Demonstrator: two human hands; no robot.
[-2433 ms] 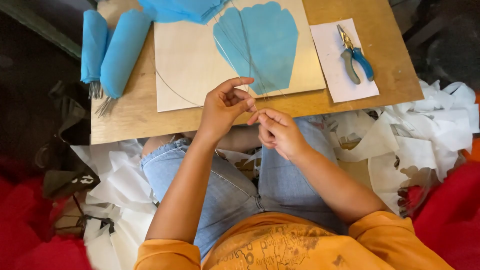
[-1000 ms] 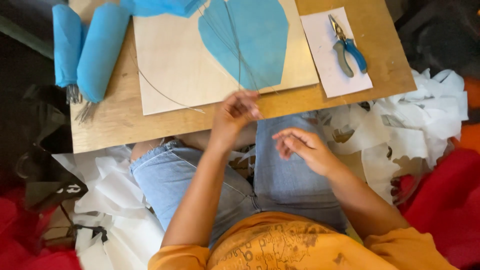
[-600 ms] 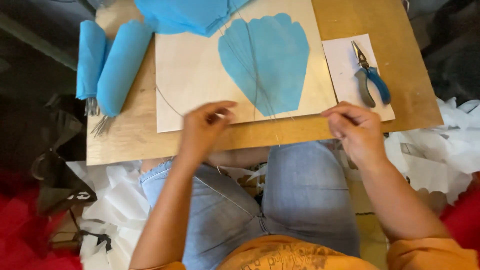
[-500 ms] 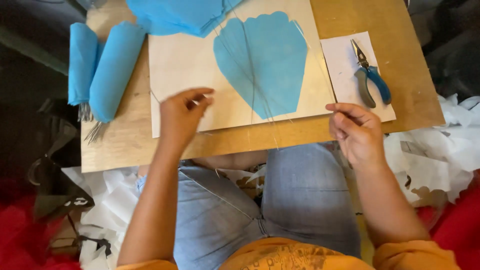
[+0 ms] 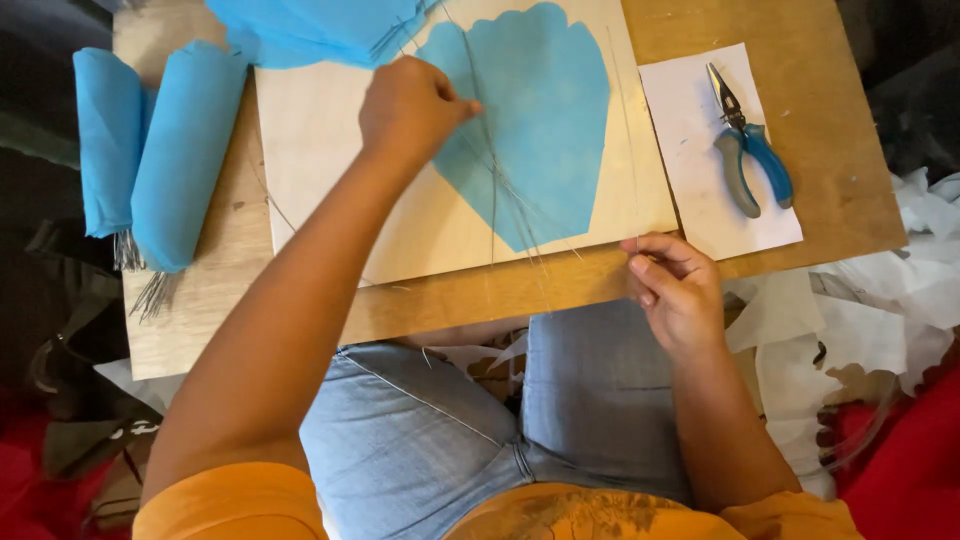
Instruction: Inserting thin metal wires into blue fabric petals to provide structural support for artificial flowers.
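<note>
1. Head view: your left hand [image 5: 410, 105] pinched thin wire strands [image 5: 495, 190] over the blue paper petal [image 5: 530, 130].
2. Your right hand [image 5: 675, 290] pinched one wire's [image 5: 625, 130] lower end at the pale board's edge [image 5: 330, 200].
3. Blue-handled pliers [image 5: 750, 160] lay just beyond it.

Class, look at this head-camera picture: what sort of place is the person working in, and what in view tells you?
Probably a home or small craft workspace, not a factory: a wooden board rests over the person's lap, with a blue petal-shaped paper, blue paper rolls, pliers and white paper scraps around.
</note>
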